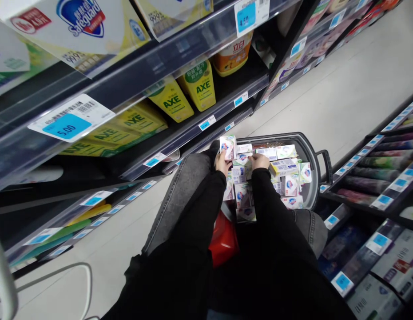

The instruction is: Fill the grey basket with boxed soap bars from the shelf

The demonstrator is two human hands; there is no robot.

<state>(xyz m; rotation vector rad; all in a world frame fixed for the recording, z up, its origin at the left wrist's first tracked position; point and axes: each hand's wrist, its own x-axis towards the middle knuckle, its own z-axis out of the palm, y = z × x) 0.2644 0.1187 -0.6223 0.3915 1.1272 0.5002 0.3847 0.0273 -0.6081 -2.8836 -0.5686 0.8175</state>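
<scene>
My left hand (222, 163) grips a small white-and-pink boxed soap (228, 147), held upright at the left edge of a grey basket (305, 141). Just to its right, my right hand (260, 161) reaches among the boxes with bent fingers closed at the edge of another white soap box (244, 159); the fingertips are partly hidden. Several more soap boxes lie in rows and loose piles in the basket. One yellow-and-white box (283, 167) rests tilted on top, right of my right hand.
The basket stands between my knees, its black handle (326, 166) sticking out right. A red object (223, 240) shows below it. Shelves with Safeguard packs (83, 26) and yellow AXE bottles (173, 100) rise at left. Another stocked shelf (376, 178) borders the right. Pale floor (353, 71) runs between.
</scene>
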